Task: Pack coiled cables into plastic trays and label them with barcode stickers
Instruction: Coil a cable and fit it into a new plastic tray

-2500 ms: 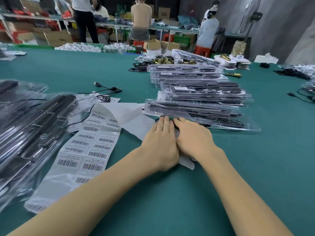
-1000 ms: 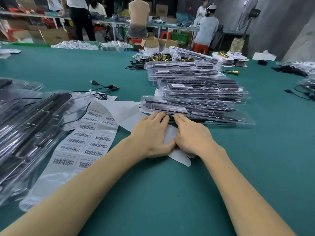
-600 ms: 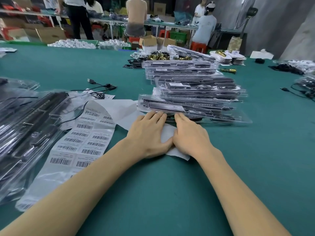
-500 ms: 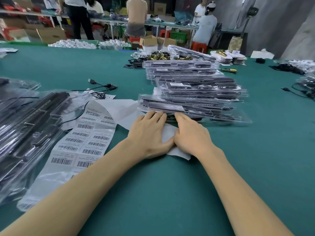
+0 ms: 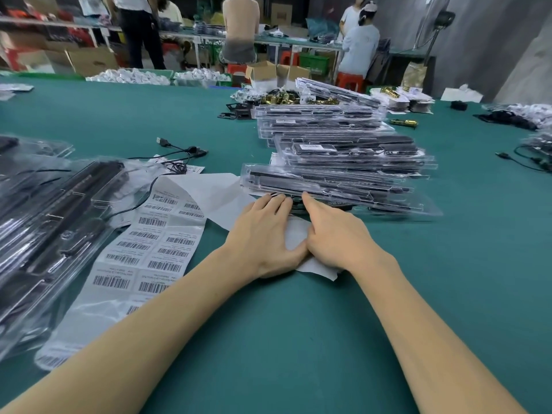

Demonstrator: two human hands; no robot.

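My left hand and my right hand lie palm down, side by side, on a white backing paper. Their fingertips reach the near edge of the closest clear plastic tray, which holds black parts. A bit of black cable shows between the fingertips under that edge. What the fingertips touch is hidden. A long sheet of barcode stickers lies to the left of my left hand.
More filled trays are stacked behind the closest one and further back. A pile of bagged black parts in trays fills the left. A loose USB cable lies on the green table. People work at benches behind.
Both hands stay at the tray's near edge. They have spread a little apart, and white paper now shows between them.
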